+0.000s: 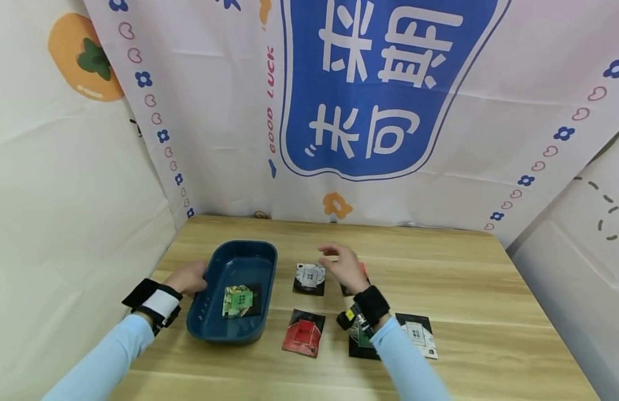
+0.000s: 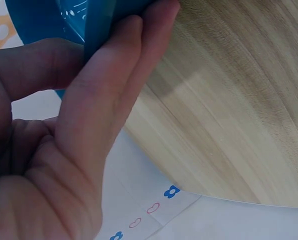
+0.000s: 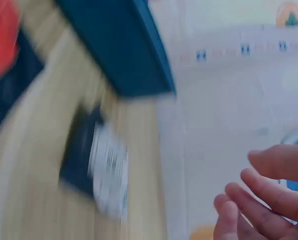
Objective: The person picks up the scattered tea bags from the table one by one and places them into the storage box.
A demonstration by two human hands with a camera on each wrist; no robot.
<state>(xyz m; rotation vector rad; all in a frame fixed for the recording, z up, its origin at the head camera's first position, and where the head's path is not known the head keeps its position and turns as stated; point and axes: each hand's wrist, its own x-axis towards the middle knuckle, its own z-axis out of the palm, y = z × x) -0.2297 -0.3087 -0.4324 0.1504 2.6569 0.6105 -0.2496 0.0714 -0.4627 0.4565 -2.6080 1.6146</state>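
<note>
Blue tray (image 1: 239,272) placed at left, pinched at left edge by left hand (image 1: 190,277), green packet (image 1: 238,301) laid inside, right hand (image 1: 346,269) suspended, fingers loosely parted, far black-and-white packet (image 1: 309,278) seen nearby

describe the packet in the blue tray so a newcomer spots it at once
On the wooden table, find the blue tray whose side the left hand grips. On the tray's floor lies a flat packet, green and yellow with a dark strip along its right side. It alone lies inside; the other packets lie on the table.
</note>
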